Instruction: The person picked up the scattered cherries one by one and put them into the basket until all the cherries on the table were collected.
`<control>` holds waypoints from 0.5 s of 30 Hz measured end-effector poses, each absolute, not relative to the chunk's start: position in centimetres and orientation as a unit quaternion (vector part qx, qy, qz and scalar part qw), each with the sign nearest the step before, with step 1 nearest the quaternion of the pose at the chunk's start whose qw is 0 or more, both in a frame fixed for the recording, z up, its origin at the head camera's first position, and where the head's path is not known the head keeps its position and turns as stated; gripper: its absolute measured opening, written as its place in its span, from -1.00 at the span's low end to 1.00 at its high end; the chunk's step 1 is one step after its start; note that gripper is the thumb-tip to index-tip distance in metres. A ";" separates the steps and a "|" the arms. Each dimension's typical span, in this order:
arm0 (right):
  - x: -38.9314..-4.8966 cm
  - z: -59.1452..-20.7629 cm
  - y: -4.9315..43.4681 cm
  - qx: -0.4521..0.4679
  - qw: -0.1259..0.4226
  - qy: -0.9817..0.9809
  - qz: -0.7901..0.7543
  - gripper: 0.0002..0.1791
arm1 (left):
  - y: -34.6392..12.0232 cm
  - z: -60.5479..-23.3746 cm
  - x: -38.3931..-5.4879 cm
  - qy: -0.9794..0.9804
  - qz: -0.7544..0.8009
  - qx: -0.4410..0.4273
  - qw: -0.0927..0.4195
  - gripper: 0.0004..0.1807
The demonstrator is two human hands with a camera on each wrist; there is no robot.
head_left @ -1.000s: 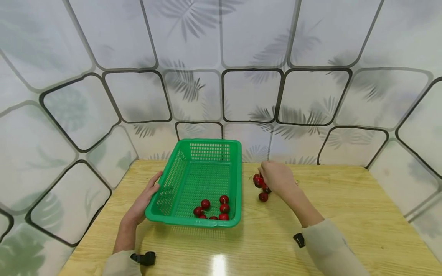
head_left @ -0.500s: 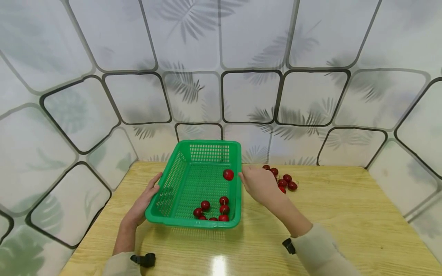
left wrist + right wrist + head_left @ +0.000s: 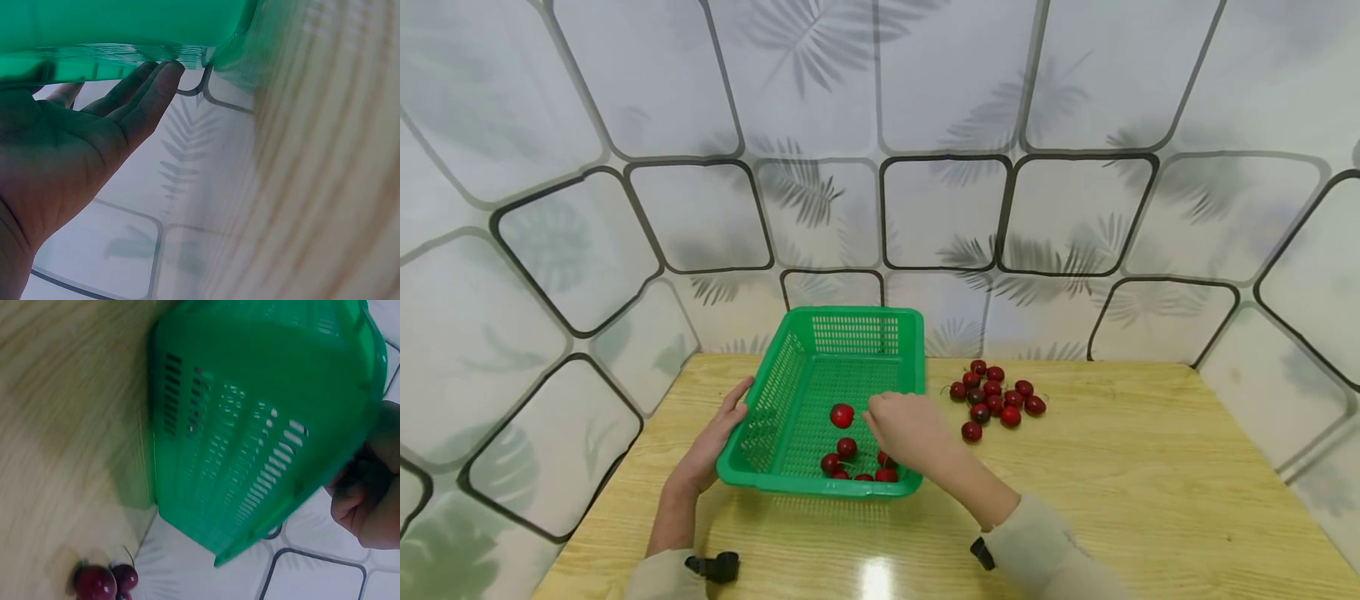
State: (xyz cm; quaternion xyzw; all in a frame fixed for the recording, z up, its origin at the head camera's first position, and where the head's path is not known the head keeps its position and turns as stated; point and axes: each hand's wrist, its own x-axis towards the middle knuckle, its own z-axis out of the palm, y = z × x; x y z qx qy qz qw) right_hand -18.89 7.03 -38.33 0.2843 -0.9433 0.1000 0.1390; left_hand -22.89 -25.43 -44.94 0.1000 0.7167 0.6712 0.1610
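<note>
My right hand (image 3: 913,433) is over the right side of a green plastic basket (image 3: 917,350), fingers curled. It holds a red cherry (image 3: 842,416) that hangs just left of the fingertips; the thin stem hardly shows. In the right wrist view the basket wall (image 3: 250,444) hides the cherry, and the curled right hand (image 3: 369,500) shows past the rim. My left hand (image 3: 711,442) rests against the basket's left side. Its fingers (image 3: 147,100) lie fairly straight beneath the rim in the left wrist view. Several cherries (image 3: 847,448) lie at the basket's near end.
A loose group of cherries (image 3: 993,403) lies on the wooden table (image 3: 1112,467) to the right of the basket. A patterned wall covering (image 3: 947,212) rises behind the table and along both sides.
My right hand has moved left from the cherry group to over the basket, carrying one cherry, which uncovers the group. The left hand and basket stay in place.
</note>
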 end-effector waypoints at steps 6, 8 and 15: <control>-18.6 -39.0 5.4 0.278 0.105 -0.949 0.104 -0.59 | -25.4 -44.9 -22.9 0.715 0.672 0.103 0.165 -0.32; -18.6 -39.3 4.9 0.276 0.103 -0.950 0.107 -0.57 | -25.4 -44.8 -22.9 0.715 0.671 0.104 0.164 -0.32; -19.0 -40.3 3.2 0.268 0.106 -0.953 0.094 -0.52 | -25.5 -44.8 -22.8 0.714 0.673 0.100 0.165 -0.32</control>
